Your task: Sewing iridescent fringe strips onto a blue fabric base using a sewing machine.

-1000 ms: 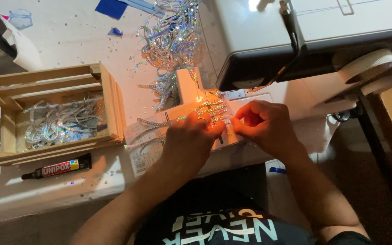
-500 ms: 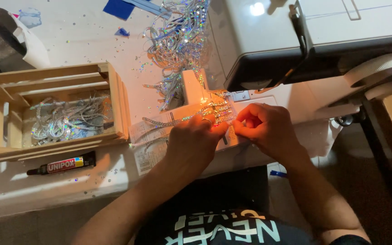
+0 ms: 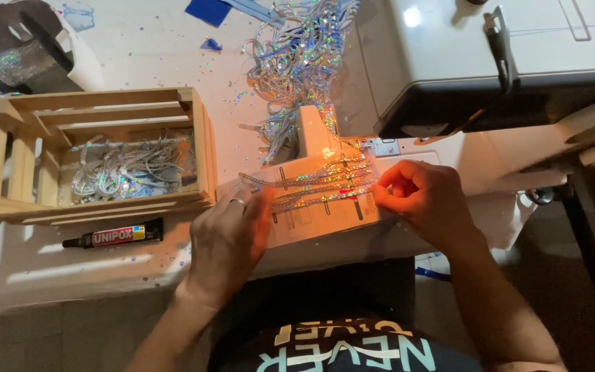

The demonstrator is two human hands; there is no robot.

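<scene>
Sequin strips lie side by side on the sewing machine bed, at 12 o'clock from me. My right hand pinches their ends; my left hand presses flat and open at 9 o'clock from them. I judge I am aligning them; next needs even tension.

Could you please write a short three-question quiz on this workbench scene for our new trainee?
1. True or false: the wooden crate holds shiny sequin strips.
2. What lies on the table just in front of the crate? A) scissors B) a glue tube C) a spool
3. Which hand pinches the ends of the sequin strands on the sewing machine bed?

Key: 1 true; 2 B, the glue tube; 3 the right hand, while the left hand lies flat on the strands.
</scene>
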